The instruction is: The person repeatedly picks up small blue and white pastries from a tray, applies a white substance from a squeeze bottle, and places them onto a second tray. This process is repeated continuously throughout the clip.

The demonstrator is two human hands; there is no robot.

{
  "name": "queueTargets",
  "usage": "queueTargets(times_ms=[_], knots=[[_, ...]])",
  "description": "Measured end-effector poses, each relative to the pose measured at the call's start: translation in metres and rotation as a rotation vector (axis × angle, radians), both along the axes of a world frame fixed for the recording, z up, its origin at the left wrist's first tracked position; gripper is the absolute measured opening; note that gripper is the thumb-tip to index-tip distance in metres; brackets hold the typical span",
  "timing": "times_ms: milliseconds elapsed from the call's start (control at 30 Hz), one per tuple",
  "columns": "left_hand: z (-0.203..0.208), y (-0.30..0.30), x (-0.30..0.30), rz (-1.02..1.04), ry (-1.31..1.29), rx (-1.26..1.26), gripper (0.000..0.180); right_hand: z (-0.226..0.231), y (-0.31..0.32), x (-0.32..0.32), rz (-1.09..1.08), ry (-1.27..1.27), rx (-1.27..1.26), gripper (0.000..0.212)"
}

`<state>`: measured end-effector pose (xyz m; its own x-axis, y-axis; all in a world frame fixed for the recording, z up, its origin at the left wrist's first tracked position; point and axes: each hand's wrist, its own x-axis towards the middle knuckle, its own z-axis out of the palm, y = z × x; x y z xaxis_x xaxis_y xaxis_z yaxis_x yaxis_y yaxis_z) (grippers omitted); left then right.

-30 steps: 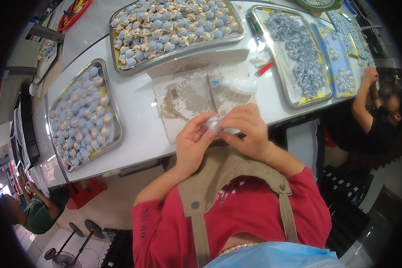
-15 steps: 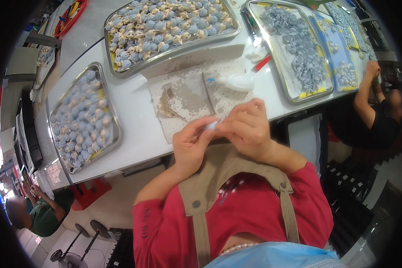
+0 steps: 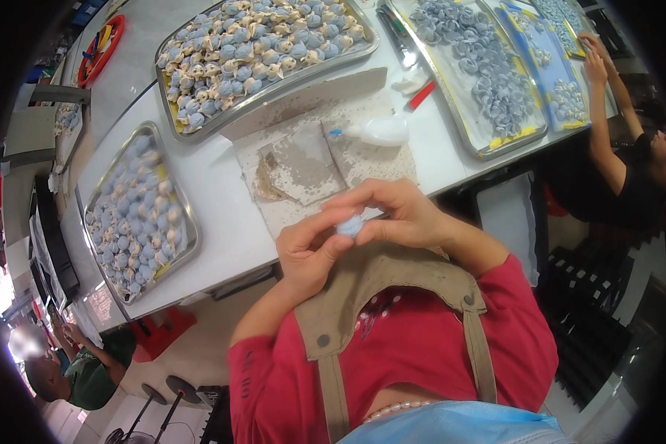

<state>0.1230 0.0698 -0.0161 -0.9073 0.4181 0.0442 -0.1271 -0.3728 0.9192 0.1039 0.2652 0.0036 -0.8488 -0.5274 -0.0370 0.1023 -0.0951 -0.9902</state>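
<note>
While gripping a small pale-blue piece [image 3: 349, 227] with left hand [image 3: 303, 255] and right hand [image 3: 405, 220], at five o'clock from blotched cardboard [image 3: 303, 159], could dent or drop it through uneven pinching; looks rounded, ridged, perhaps soft; note from there smooth white bottle [image 3: 386, 132] at one o'clock, metal tray [image 3: 192, 224] of knobbly blue-and-cream lumps [image 3: 131, 235] at nine.

So the cardboard [image 3: 381, 166] is lying on the table [image 3: 218, 203], squeeze bottle [image 3: 386, 132] resting on its right part. The left tray [image 3: 197, 233], back tray [image 3: 274, 96] and right tray [image 3: 518, 146] are kinda surrounding it, a board [image 3: 567, 68] lying right of the last. A little piece [image 3: 349, 226] is sitting between left hand [image 3: 307, 250] and right hand [image 3: 403, 216], cardboard's near side.
</note>
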Motion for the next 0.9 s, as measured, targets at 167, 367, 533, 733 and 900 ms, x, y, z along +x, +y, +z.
queueTargets(times_ms=[167, 367, 533, 733, 900], knots=[[0.003, -0.005, -0.001, -0.008, 0.052, -0.088, 0.026, -0.001, -0.003, 0.005, -0.034, 0.029, 0.0, 0.039], [0.004, -0.012, 0.0, -0.003, 0.069, -0.172, 0.023, -0.007, -0.013, 0.011, -0.099, -0.024, -0.055, 0.037], [0.011, -0.023, -0.004, 0.049, -0.117, -0.156, 0.024, -0.01, -0.029, 0.008, -0.137, 0.057, 0.102, 0.032], [0.018, -0.136, -0.068, 0.818, 0.567, -1.397, 0.024, -0.011, -0.01, -0.006, -0.356, 0.403, 0.332, 0.027], [0.019, -0.205, -0.114, 0.888, 0.724, -1.893, 0.019, -0.013, 0.015, -0.006, -0.549, 0.354, 0.4, 0.013]])
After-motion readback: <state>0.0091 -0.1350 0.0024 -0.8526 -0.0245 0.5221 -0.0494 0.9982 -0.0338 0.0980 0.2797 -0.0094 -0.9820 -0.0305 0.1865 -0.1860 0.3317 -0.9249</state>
